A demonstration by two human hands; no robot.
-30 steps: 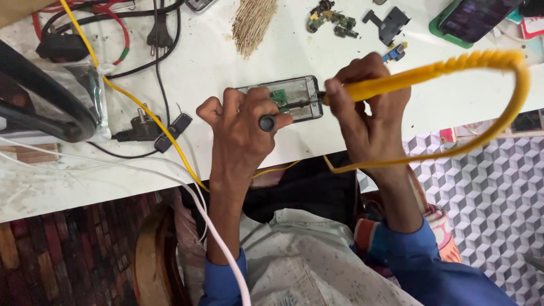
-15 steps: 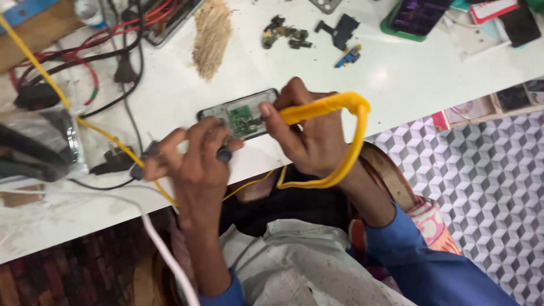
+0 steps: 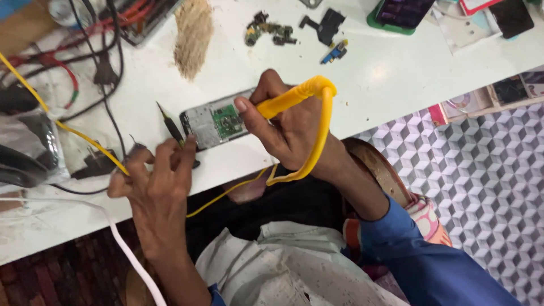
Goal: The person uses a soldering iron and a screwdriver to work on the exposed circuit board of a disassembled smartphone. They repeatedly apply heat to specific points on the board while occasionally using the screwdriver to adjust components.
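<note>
hands part over the opened phone

desk of white laminate (image 3: 396,73) carries everything here, and the change from half a second ago is plain: then both hands crowded over the opened phone, now the left hand (image 3: 156,187) has drawn back toward the desk's near edge. its fingers are spread and loose, with a thin black pointed tool (image 3: 173,129) lying just under the fingertips; whether it is gripped i cannot tell. the right hand (image 3: 289,127) is closed around a yellow-handled soldering iron (image 3: 286,102) with its thick yellow cord (image 3: 323,133) looping round the wrist, the tip hidden at the board. the small grey phone with its back off and green circuit board showing (image 3: 218,120) lies flat near the desk's front edge, touching the right thumb. as i judge it, the left hand has stopped steadying the phone, so the iron works alone. a tan bristle brush (image 3: 192,34) and dark loose phone parts (image 3: 272,33) lie farther back.
</note>
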